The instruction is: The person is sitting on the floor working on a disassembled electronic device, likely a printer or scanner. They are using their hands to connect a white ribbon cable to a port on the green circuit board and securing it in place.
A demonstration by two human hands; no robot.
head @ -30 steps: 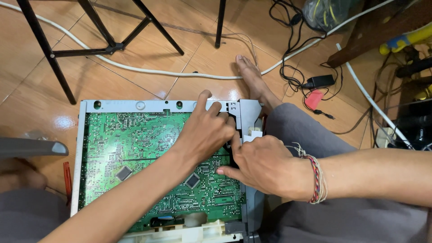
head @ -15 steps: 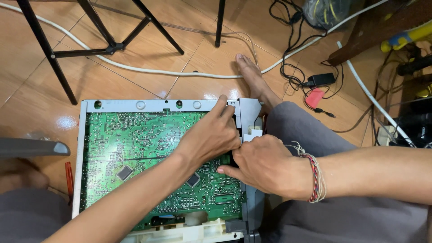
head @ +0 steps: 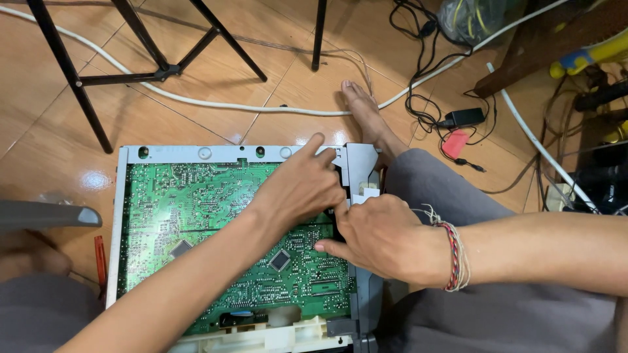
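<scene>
The left hand (head: 301, 186) is resting on the large green printed circuit board (head: 196, 229) in its grey metal frame (head: 196, 153) on the floor — fingers curled at the board's right edge, index finger extended. The right hand (head: 383, 235) is pressing beside it, loosely closed, thumb on the board — gripping nothing visible.

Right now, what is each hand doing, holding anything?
Left hand: curled, fingers pressed on the green circuit board edge; grip cannot be told.
Right hand: curled against the same edge; grip cannot be told.
</scene>
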